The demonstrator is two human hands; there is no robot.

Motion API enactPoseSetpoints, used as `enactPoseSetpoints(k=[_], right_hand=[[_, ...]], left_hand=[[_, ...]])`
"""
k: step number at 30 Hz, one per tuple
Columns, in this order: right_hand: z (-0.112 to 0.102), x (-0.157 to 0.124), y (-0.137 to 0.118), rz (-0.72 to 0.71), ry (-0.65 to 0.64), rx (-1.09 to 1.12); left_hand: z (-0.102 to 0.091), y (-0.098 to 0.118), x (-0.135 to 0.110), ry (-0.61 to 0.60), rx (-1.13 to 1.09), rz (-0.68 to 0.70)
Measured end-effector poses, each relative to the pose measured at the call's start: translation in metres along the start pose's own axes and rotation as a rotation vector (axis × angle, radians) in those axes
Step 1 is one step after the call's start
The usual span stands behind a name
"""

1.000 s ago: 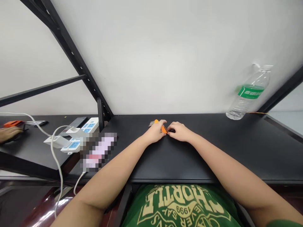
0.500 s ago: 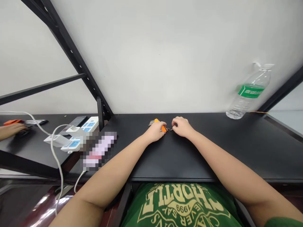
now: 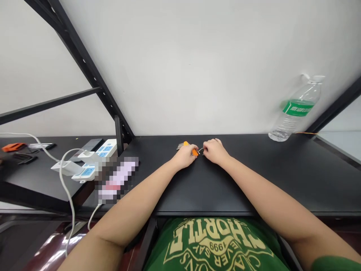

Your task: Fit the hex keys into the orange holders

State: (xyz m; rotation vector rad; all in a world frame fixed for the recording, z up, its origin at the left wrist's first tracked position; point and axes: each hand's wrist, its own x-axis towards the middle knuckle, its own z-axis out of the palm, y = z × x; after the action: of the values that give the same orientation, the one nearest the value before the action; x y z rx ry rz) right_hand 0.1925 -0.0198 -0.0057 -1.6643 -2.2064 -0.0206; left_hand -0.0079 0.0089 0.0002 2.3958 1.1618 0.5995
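Observation:
On the black table [image 3: 254,180] my left hand [image 3: 184,156] is closed over an orange holder [image 3: 194,152] with several metal hex keys fanning out at its far left end [image 3: 180,145]. My right hand [image 3: 214,151] sits just to the right of it, fingers pinched on a thin metal key [image 3: 200,150] that sticks out of the holder's near end. Both hands rest on the tabletop close to the white wall.
A clear water bottle with a green label [image 3: 296,109] leans at the back right. White power strips [image 3: 97,158] with cables lie left. A black shelf post [image 3: 120,135] stands there. Another orange key set [image 3: 12,146] lies far left.
My right hand has shifted slightly back and up, drawing a thin key out from the orange holder. The other person's hand at the far left has gone from view.

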Motion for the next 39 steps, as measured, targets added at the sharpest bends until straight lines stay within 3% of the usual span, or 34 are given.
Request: enactPoseSetpoints(k=[4,7,11,15,20,25,29,35,39], right_hand=[[-0.011,0.001,0.019,0.136,-0.049,-0.08],[-0.018,0.0,0.036,0.225,-0.114,0.002],[-0.02,-0.002,0.046,0.172,-0.156,0.143],[-0.016,-0.005,0.034,0.072,-0.238,0.119],[-0.015,-0.011,0.014,-0.012,-0.272,0.188],[-0.012,-0.011,-0.002,0.104,-0.129,0.467],[-0.004,-0.006,-0.01,0.157,-0.099,0.693],[-0.004,-0.001,0.002,0.262,-0.041,0.478],[-0.01,-0.002,0.018,0.218,-0.133,0.33]], left_hand=[[-0.001,0.001,-0.001,-0.018,0.029,-0.02],[-0.002,0.001,-0.002,-0.02,-0.01,-0.014],[-0.003,0.001,-0.003,0.019,-0.096,-0.068],[-0.004,0.0,-0.001,0.081,-0.145,-0.167],[-0.003,-0.006,0.003,0.146,-0.296,-0.162],[0.002,-0.008,0.004,0.12,-0.405,-0.162],[0.005,-0.003,0.003,0.107,-0.434,-0.157],[0.001,-0.003,0.003,0.131,-0.29,-0.146],[-0.002,-0.006,0.003,0.134,-0.238,-0.147]])
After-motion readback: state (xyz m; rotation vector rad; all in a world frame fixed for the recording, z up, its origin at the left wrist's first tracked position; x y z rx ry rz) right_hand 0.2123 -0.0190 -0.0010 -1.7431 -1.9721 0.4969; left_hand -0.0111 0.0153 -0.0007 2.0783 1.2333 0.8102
